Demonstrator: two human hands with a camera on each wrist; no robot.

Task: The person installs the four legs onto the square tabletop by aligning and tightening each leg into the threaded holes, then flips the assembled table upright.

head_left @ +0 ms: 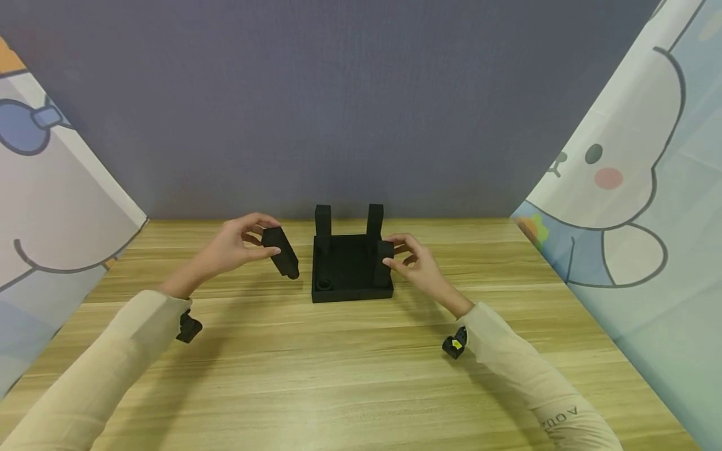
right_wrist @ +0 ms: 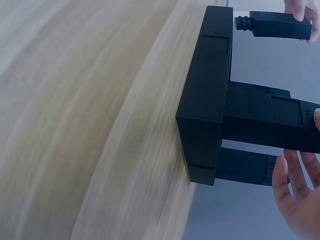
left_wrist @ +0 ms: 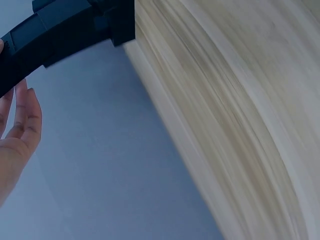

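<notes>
On the wooden table sits a square black base (head_left: 346, 295) with upright black posts at three corners. A round socket (head_left: 324, 284) shows at its front left corner. My left hand (head_left: 237, 243) holds a loose black post (head_left: 280, 250) above the table, left of the base, tilted with its narrow end down and apart from the socket. That end has a screw thread (right_wrist: 243, 23) in the right wrist view. With thumb and fingers, my right hand (head_left: 420, 266) grips the front right post (head_left: 383, 272) near its top. Two rear posts (head_left: 323, 225) stand ungripped.
Behind the base rises a grey wall panel (head_left: 338, 113). Cartoon-printed sheets (head_left: 632, 156) hang along both sides. The wooden tabletop (head_left: 338, 376) spreads in front of the base. Small black devices (head_left: 188, 327) sit at both wrists.
</notes>
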